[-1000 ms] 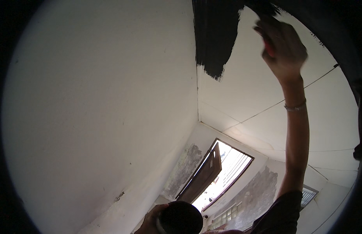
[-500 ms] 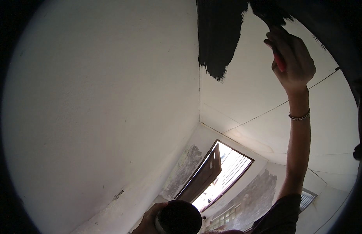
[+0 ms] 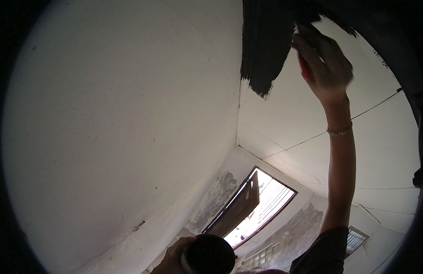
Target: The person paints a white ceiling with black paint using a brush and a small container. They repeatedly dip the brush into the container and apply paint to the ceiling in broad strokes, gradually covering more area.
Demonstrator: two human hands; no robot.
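High at the upper right, my right hand (image 3: 324,64) is closed around a paintbrush (image 3: 305,69) with a red handle. Its bristle end meets the black paint (image 3: 265,45) on the pale ceiling (image 3: 289,121) and blends into it, so their outline is hard to make out. The painted patch runs along the corner with the wall and ends in a ragged edge. Down at the bottom, my left hand (image 3: 174,258) grips a round paint container (image 3: 208,255) from its left side. Its inside looks black; how full it is cannot be seen.
A bare off-white wall (image 3: 111,114) fills the left. Thin seams cross the ceiling. Lower down are an open dark shutter (image 3: 239,201), a bright barred window (image 3: 266,201), patchy grey wall (image 3: 289,233) and a small vent (image 3: 356,239). More black covers the upper right ceiling.
My right hand has swept left with the brush, toward the black patch beside the corner. The view has shifted slightly; the left hand still holds the container in the same place.
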